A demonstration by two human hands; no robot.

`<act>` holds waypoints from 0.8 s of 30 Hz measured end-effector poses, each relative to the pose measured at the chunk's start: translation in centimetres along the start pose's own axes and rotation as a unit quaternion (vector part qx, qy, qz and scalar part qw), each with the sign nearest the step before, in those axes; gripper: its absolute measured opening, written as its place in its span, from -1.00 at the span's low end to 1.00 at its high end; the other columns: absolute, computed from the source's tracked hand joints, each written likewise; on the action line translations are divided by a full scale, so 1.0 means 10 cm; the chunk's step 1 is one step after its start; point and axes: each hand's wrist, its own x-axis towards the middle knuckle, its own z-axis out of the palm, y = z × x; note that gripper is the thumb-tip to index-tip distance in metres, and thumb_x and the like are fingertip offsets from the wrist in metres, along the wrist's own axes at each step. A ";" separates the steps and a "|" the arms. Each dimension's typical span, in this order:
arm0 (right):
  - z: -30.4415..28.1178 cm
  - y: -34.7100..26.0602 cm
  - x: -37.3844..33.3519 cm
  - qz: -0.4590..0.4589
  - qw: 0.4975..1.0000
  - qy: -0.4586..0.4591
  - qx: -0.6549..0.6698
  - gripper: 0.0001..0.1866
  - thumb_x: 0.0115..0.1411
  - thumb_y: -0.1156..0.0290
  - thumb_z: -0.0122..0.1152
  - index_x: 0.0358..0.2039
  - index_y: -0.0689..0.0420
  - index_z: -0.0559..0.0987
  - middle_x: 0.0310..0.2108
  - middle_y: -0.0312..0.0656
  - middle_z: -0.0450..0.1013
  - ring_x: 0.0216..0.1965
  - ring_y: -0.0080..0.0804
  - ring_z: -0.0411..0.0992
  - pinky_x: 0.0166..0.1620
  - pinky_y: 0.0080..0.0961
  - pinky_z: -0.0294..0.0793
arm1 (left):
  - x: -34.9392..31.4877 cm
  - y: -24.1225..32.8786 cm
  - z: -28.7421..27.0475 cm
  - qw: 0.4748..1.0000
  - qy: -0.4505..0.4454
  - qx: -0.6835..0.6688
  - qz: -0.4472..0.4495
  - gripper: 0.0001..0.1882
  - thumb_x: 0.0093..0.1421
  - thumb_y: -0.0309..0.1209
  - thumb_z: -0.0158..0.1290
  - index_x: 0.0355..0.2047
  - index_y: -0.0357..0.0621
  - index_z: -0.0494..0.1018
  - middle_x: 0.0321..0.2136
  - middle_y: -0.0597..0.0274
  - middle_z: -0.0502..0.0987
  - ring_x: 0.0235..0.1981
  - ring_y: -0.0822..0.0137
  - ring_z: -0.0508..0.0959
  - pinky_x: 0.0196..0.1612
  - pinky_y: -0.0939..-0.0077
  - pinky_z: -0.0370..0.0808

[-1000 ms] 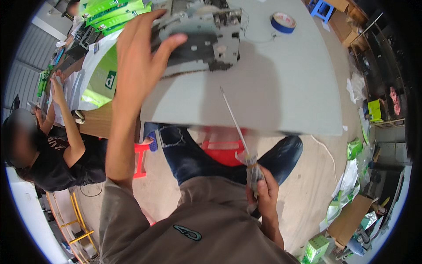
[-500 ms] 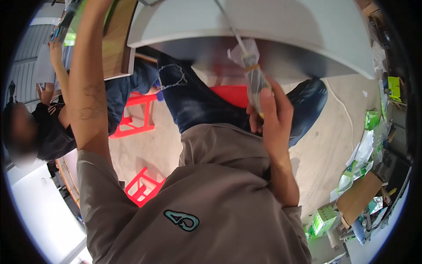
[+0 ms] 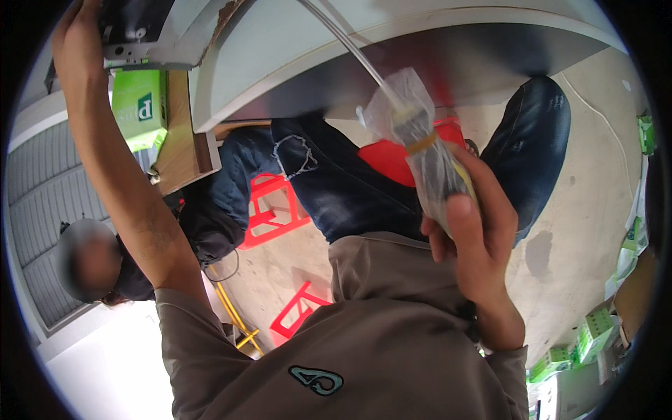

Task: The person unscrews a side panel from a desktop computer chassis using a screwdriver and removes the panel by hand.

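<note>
My right hand (image 3: pixel 479 224) is closed around the handle of a long-shafted screwdriver (image 3: pixel 350 49). The handle is wrapped in a clear plastic bag (image 3: pixel 406 105), bound with a tan rubber band (image 3: pixel 421 144). Its thin metal shaft slants up and left over the white tabletop (image 3: pixel 448 12), and the tip lies beyond the upper edge of the view. At the upper left my left hand (image 3: pixel 82 45) grips the side of a metal-framed device (image 3: pixel 133 50) with a black panel; some of its fingers are cut off by the picture edge.
A green-and-white box (image 3: pixel 138 105) stands beside a wooden board (image 3: pixel 185 157). Close on my left sits another person (image 3: pixel 129 269). Red stools (image 3: pixel 269 217) stand on the floor. Green cartons (image 3: pixel 593 334) lie at the lower right, and a pale cable (image 3: pixel 609 119) runs across the floor.
The view has shifted, bringing my left hand and the metal-framed device into sight. The screwdriver, still in my right hand, appears larger and further right.
</note>
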 end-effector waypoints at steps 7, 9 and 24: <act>-0.06 -0.09 0.05 -0.044 0.999 -0.027 -0.009 -0.53 0.26 0.40 0.11 0.10 0.41 0.35 -0.26 0.04 0.54 -0.32 -0.36 0.56 -0.19 -0.52 0.49 | 0.29 0.16 -0.09 0.998 0.013 -0.022 -0.066 -0.46 0.25 -0.16 0.13 0.03 -0.44 0.47 -0.06 0.03 0.56 -0.03 0.28 0.52 0.11 0.49 0.33; -0.04 -0.09 0.11 -0.050 0.998 -0.031 -0.005 -0.53 0.25 0.42 0.13 0.10 0.41 0.35 -0.23 0.06 0.54 -0.28 -0.32 0.56 -0.17 -0.52 0.48 | 0.31 0.21 -0.09 0.997 0.008 -0.022 -0.074 -0.46 0.25 -0.16 0.13 0.02 -0.44 0.48 -0.07 0.04 0.56 -0.06 0.29 0.52 0.09 0.49 0.34; 0.21 -0.10 0.41 -0.067 0.996 0.024 -0.056 -0.43 0.36 0.09 -0.02 0.16 0.33 0.36 -0.43 -0.20 0.44 -0.61 -0.71 0.31 -0.66 -0.79 0.18 | 0.31 0.33 -0.02 0.998 0.014 -0.031 -0.047 -0.50 0.21 -0.21 0.16 0.01 -0.39 0.51 -0.09 0.04 0.58 -0.09 0.29 0.55 0.08 0.52 0.36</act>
